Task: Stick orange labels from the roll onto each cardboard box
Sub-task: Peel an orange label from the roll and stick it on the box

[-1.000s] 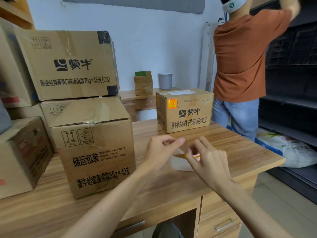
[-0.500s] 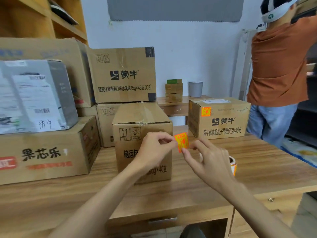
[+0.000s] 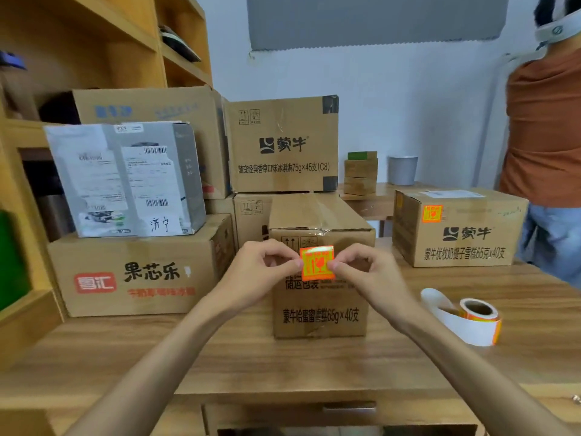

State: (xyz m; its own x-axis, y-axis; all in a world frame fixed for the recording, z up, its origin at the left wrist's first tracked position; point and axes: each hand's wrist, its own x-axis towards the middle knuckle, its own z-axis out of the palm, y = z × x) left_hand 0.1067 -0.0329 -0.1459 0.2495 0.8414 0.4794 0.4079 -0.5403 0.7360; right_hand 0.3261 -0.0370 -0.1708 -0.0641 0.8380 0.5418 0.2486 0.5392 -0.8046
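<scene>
Label, orange square with a fragile-glass mark, was pinched between both hands in front of the upper face of the middle box. Left hand had its left edge between thumb and forefinger, other fingers curled in. Right hand gripped the right edge the same way. Label faced the camera, roughly flat against or just off the cardboard; contact couldn't be told. It sat just under the box's top edge, partly covering the printed handling icons.

Middle box stood upright on the desk, centre. Roll lay on the desk to the right of the right hand, well apart from it, with a loose white backing strip curling off to its left. Orange labels showed on the roll's rim.

Right box sat farther back on the desk with an orange label already stuck near its upper left corner. Left box had red and black print, no orange label visible, and a grey carton on top. More boxes were stacked behind. Another person in an orange shirt stood at the far right.
</scene>
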